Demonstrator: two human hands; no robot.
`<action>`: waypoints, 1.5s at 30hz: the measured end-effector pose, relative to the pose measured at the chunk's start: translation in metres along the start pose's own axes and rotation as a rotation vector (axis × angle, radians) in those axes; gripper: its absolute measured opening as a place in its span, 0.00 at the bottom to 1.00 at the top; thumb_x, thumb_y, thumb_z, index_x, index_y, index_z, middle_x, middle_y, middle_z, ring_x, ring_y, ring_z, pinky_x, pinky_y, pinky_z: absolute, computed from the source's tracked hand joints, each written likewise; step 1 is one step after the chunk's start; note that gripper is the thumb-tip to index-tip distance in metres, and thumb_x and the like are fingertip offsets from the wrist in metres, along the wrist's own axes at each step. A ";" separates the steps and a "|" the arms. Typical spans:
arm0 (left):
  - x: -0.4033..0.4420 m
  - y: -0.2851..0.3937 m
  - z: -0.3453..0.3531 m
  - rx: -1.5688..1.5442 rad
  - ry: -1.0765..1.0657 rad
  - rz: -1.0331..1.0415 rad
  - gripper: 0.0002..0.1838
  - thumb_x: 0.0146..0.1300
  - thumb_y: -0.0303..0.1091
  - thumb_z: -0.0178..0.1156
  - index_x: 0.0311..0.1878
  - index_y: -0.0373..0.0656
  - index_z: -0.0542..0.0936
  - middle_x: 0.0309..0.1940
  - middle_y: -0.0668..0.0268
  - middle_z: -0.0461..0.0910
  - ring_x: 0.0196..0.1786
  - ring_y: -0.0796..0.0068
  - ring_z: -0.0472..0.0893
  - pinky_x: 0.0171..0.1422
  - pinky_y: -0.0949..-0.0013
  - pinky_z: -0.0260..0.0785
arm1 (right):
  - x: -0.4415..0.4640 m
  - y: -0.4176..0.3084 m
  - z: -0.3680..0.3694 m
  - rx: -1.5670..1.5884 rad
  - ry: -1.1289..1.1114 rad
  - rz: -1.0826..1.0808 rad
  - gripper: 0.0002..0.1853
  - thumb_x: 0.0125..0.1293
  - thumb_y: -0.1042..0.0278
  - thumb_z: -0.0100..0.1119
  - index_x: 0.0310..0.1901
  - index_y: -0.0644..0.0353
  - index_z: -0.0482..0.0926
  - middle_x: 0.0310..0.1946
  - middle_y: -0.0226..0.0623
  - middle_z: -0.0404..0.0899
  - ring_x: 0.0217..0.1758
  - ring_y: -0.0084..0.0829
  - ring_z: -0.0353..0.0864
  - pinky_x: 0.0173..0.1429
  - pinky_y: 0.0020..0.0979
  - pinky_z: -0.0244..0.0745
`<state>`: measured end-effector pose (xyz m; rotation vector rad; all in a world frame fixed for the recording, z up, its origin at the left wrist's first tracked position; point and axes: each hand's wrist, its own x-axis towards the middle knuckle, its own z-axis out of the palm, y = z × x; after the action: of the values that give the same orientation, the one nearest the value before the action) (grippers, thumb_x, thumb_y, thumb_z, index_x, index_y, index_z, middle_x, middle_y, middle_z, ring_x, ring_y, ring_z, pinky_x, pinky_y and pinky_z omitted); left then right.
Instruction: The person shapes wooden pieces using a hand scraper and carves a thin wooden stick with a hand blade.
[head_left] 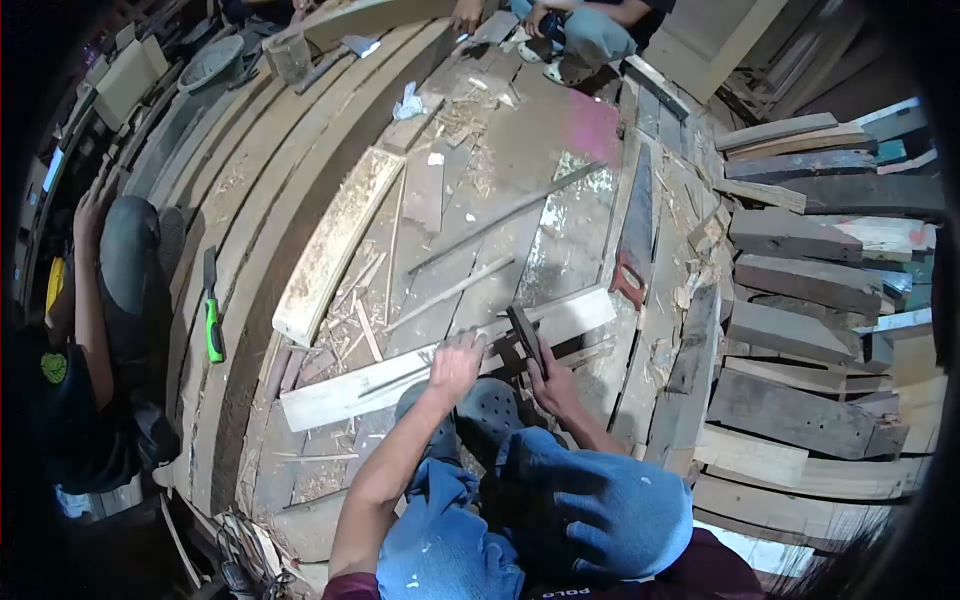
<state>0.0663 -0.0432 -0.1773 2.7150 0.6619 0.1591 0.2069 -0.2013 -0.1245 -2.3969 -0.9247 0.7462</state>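
A pale wooden board (350, 394) lies across the floor in front of my feet. My left hand (457, 364) is closed over its middle, and a thin dark strip (395, 382) runs along the board just left of that hand. In my right hand (552, 382) is a dark, narrow, flat tool (524, 338), tilted over the board; its exact kind does not show clearly. Between my hands there are dark parts whose outline is hard to make out.
A handsaw (630, 279) lies on the right, before stacked wood blocks (800, 275). A thick beam (340, 245), thin sticks and shavings lie ahead. A green-handled chisel (213, 325) rests on long timbers at left. Other people sit at the left (90, 330) and far end (595, 40).
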 end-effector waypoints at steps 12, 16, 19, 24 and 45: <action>0.011 -0.022 0.016 -0.319 0.198 0.184 0.09 0.61 0.34 0.62 0.41 0.42 0.82 0.37 0.57 0.75 0.44 0.55 0.79 0.45 0.57 0.75 | 0.011 0.012 0.004 -0.238 0.061 -0.213 0.36 0.67 0.66 0.55 0.75 0.39 0.55 0.25 0.50 0.77 0.28 0.50 0.79 0.35 0.47 0.73; 0.010 -0.026 0.016 -0.389 0.164 0.191 0.08 0.61 0.32 0.62 0.43 0.42 0.83 0.36 0.57 0.74 0.42 0.55 0.78 0.47 0.60 0.74 | 0.011 0.011 0.008 -0.219 0.006 -0.227 0.37 0.66 0.67 0.55 0.75 0.38 0.54 0.24 0.50 0.77 0.28 0.51 0.78 0.34 0.47 0.73; 0.010 -0.022 0.013 -0.423 0.161 0.125 0.08 0.60 0.32 0.62 0.41 0.41 0.82 0.38 0.56 0.75 0.47 0.56 0.78 0.52 0.60 0.74 | 0.005 0.012 0.013 -0.212 -0.039 -0.248 0.39 0.65 0.68 0.56 0.75 0.38 0.53 0.24 0.51 0.77 0.27 0.51 0.78 0.34 0.48 0.72; 0.010 -0.022 0.018 -0.391 0.156 0.125 0.09 0.60 0.33 0.62 0.43 0.42 0.83 0.37 0.57 0.74 0.44 0.57 0.78 0.50 0.60 0.74 | 0.002 0.007 0.008 -0.275 -0.047 -0.190 0.39 0.65 0.68 0.56 0.76 0.39 0.52 0.24 0.53 0.77 0.26 0.52 0.79 0.33 0.49 0.72; 0.010 -0.021 0.018 -0.405 0.190 0.140 0.11 0.61 0.32 0.63 0.46 0.44 0.84 0.36 0.57 0.74 0.43 0.56 0.78 0.49 0.59 0.74 | 0.009 0.017 0.001 -0.318 -0.116 -0.243 0.40 0.64 0.69 0.54 0.76 0.37 0.50 0.27 0.54 0.79 0.30 0.52 0.81 0.34 0.51 0.72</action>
<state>0.0692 -0.0264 -0.2010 2.3682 0.4310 0.5312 0.2195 -0.2058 -0.1377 -2.4595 -1.4482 0.6933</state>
